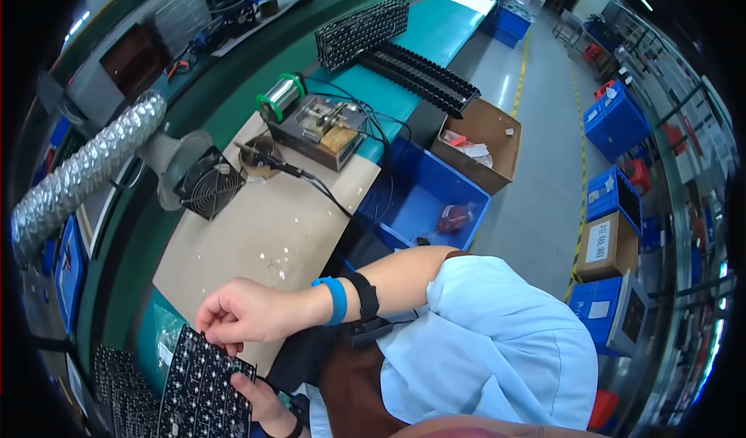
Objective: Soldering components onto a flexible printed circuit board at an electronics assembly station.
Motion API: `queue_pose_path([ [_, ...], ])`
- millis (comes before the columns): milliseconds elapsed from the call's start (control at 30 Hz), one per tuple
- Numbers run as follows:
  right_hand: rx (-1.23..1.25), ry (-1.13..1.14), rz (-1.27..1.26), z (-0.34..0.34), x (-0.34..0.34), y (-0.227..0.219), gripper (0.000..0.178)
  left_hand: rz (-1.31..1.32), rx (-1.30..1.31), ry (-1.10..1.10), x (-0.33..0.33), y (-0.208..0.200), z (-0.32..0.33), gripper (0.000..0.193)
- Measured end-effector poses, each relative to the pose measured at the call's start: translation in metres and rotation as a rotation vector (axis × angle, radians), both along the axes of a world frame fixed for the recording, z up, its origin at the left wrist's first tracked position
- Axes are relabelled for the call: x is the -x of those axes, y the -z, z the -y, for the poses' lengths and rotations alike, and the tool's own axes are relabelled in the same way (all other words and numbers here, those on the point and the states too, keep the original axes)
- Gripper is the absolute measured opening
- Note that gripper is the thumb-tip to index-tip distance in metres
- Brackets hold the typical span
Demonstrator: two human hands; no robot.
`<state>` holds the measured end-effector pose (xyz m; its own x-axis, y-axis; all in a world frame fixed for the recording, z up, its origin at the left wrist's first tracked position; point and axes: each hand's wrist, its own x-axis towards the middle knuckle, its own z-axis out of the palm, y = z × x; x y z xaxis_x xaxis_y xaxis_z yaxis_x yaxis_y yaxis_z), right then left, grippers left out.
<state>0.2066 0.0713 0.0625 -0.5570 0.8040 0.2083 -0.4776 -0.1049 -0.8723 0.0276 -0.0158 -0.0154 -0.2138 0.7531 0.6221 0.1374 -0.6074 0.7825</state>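
Note:
A black circuit board [203, 391] dotted with rows of small pale parts is held tilted at the lower left. My left hand [263, 401] grips its right edge, the thumb lying on its face and the other fingers hidden behind it. At the board's upper edge my right hand [245, 314] is closed in a pinch, fingertips against the edge; any small part between them is too hidden to make out. A blue band [334, 300] and a black strap [363, 296] circle my right wrist. More dark boards [123, 387] stand stacked left of the held one.
Ahead on the brown bench sheet [256, 244] are a soldering station [322, 131], a solder spool [281, 96] and a fume fan [210, 183] near a foil duct [93, 174]. Board racks [361, 34] stand farther along. Right lie a blue bin [420, 193] and a carton [478, 146].

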Motion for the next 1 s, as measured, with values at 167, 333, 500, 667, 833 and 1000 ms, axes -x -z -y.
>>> queue_pose_path([
  [167,0.011,0.012,-0.012,0.001,-0.005,-0.002,0.012,-0.364,0.005,-0.027,-0.004,-0.013,-0.005,0.046],
  [333,-0.004,-0.001,-0.038,0.005,-0.002,-0.001,0.012,-0.570,-0.116,-0.083,0.005,-0.010,-0.007,0.048],
  [500,-0.052,0.016,-0.027,0.011,0.004,-0.003,0.011,-0.480,-0.033,-0.112,-0.003,-0.004,-0.001,0.050],
  [667,-0.175,0.109,0.018,0.011,0.007,-0.009,0.010,-0.269,0.023,-0.044,-0.016,-0.024,0.000,0.053],
  [833,-0.145,0.077,0.019,0.017,0.020,-0.002,0.011,-0.231,0.092,-0.084,-0.009,-0.028,0.012,0.050],
  [1000,-0.293,0.217,0.104,0.016,0.039,0.012,0.014,-0.582,0.296,-0.131,0.030,-0.023,0.027,0.051],
])
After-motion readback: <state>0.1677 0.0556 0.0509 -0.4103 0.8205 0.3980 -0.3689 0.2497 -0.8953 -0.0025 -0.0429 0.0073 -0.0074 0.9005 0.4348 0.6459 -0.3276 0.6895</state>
